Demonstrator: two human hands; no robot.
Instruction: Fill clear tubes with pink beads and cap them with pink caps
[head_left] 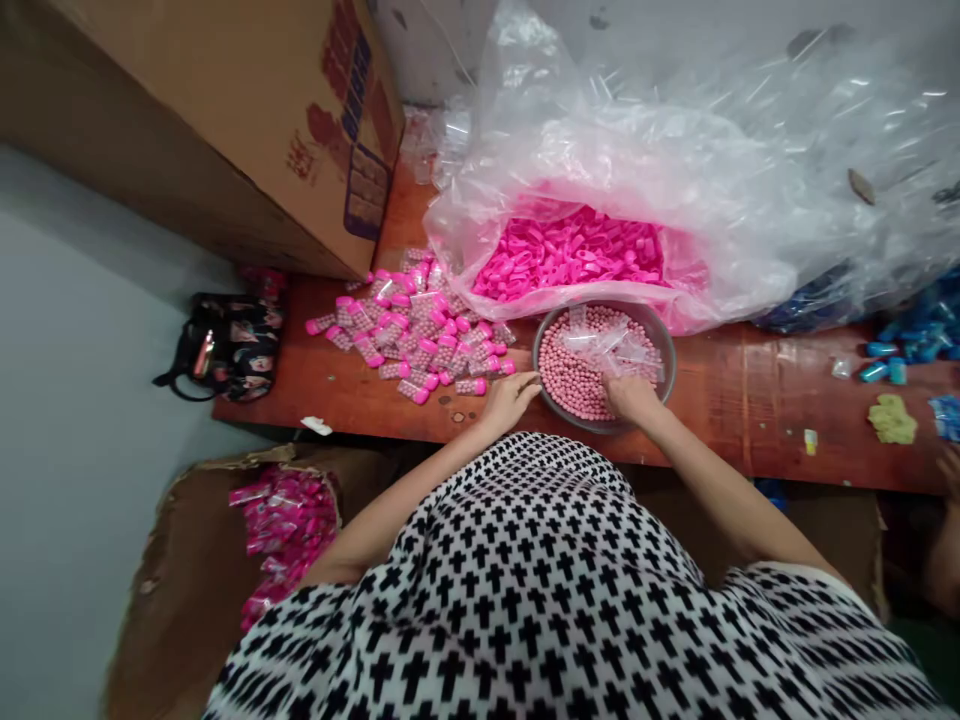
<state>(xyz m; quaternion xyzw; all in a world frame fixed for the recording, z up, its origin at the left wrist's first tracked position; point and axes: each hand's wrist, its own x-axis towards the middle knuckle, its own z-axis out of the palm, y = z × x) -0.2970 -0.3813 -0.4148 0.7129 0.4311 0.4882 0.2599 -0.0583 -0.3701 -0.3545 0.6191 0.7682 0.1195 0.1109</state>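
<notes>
A round grey bowl full of small pink balls stands at the table's front edge. Several clear plastic tubes lie on top of the balls. My right hand reaches into the bowl over its front right side. Its fingers are closed at the near end of the tubes, and what they pinch is hidden. At the left rim, my left hand has its fingertips curled against the bowl. Left of that hand lies a pile of ball-filled clear tubes with pink caps.
Behind the bowl, an open plastic bag holds loose pink caps. A tall carton stands back left, beside a dark patterned bag. Below left, an open box holds pink-capped tubes. Blue pieces and another person's hand are at right.
</notes>
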